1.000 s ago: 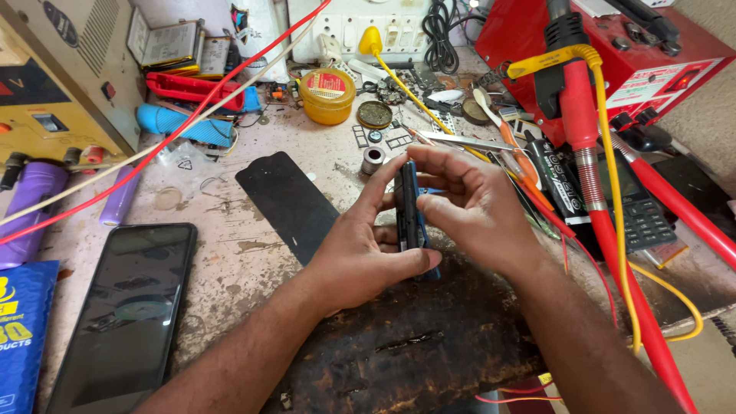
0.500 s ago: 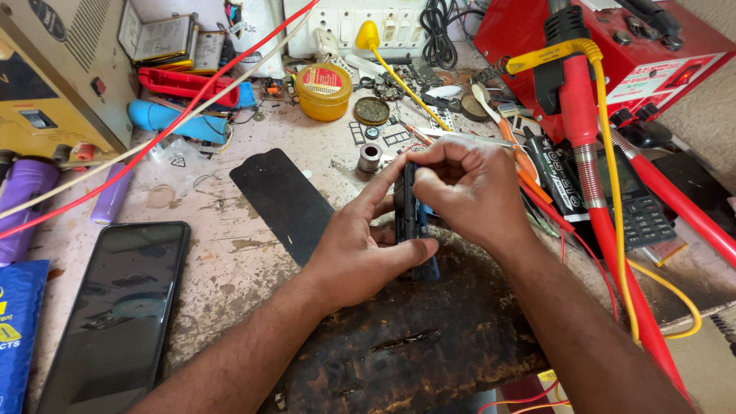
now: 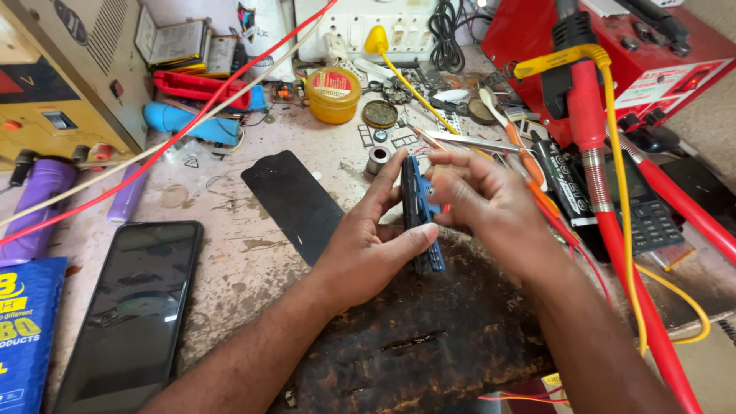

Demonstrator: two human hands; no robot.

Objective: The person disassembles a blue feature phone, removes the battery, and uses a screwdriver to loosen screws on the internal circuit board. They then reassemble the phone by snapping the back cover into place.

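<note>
While a blue-framed phone body is held on edge over the dark scorched mat at the middle of the bench, it is gripped by the left hand, thumb closed across its near end. The right hand is pinched at its far top edge, so a prying or seating step appears to be in hand; steady fingertip pressure along the seam seems called for. One black back panel and one dark smartphone lie to the left, along with two purple cells.

Bright even light, slight wide-angle distortion.
</note>
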